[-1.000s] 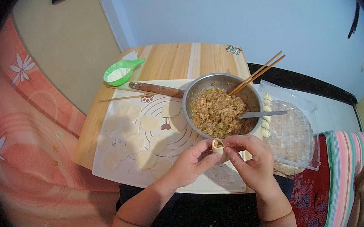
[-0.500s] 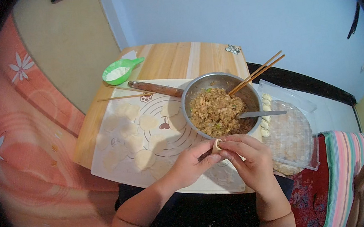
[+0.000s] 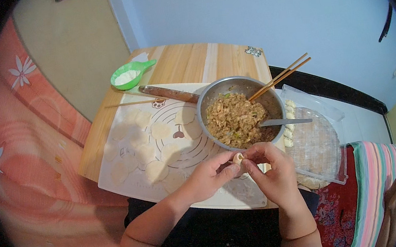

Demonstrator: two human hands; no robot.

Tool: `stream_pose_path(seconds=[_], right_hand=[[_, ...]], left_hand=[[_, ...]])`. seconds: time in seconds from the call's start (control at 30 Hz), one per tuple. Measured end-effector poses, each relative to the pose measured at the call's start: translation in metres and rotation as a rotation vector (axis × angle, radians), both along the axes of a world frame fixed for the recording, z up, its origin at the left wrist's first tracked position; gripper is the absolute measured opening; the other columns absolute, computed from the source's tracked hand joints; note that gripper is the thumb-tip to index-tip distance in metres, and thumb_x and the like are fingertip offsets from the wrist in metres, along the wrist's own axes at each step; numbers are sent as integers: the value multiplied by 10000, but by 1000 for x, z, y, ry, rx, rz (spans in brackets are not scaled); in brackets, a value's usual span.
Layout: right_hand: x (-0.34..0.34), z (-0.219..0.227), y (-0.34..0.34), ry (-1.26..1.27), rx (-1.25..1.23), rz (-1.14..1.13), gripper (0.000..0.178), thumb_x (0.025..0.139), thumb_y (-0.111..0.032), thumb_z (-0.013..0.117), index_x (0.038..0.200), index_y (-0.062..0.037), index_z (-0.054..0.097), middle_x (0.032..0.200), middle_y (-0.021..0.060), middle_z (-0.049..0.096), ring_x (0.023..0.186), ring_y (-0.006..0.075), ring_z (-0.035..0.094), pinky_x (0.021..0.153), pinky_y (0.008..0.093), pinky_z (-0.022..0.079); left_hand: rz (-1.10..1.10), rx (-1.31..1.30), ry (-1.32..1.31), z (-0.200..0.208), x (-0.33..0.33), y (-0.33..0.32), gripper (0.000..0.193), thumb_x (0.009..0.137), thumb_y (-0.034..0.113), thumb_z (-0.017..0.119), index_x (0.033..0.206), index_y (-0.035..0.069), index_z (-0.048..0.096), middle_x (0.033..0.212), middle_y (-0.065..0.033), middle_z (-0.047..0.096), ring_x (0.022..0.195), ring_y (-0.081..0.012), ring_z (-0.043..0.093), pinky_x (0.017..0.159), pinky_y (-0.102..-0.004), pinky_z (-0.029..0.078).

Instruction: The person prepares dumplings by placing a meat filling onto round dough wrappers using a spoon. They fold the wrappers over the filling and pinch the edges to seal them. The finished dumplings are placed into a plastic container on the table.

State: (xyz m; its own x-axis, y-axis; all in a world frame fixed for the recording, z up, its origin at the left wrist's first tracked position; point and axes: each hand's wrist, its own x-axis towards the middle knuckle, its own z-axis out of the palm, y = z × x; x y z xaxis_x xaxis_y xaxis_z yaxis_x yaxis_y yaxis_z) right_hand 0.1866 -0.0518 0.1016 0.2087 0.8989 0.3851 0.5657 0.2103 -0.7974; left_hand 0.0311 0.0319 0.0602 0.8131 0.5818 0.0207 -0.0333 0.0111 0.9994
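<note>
A part-open dumpling is pinched by fingers of the left hand and right hand. A metal bowl is set at the table's right edge.

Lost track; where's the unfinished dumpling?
Head view, right of centre: the dumpling is between left hand and right hand, in front of the metal bowl.

Cream dough between the fingers; beyond them, green-flecked brown filling; left, white-flowered coral cloth; right, pastel-striped fabric.

left hand and right hand pinching a dumpling, near filling bowl
</note>
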Motion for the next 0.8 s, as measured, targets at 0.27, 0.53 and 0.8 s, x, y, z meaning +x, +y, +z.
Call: stream_pose_path(seconds=[0.27,0.53,0.8], right_hand=[[1,-4,-1,-94,7,-63,249,782,-46,679,1019,-42,603,883,145,668,801,270,670,657,331,524],[9,-3,7,-90,53,109,151,775,-25,665,926,-20,655,895,140,669,817,287,659,703,329,523],[6,-4,5,-119,-37,42,192,751,9,667,940,-24,646,807,125,648,750,264,653,645,329,518]], left_hand=[[30,25,39,4,1,0,357,964,157,484,1282,-6,478,1105,-23,577,1003,-78,510,889,-243,419],[33,173,99,-7,1,2,305,937,179,528,1194,16,541,988,-70,620,879,-119,537,801,-280,443],[7,180,168,-6,2,-1,273,941,185,510,1147,9,542,915,-87,609,836,-121,528,774,-296,448]])
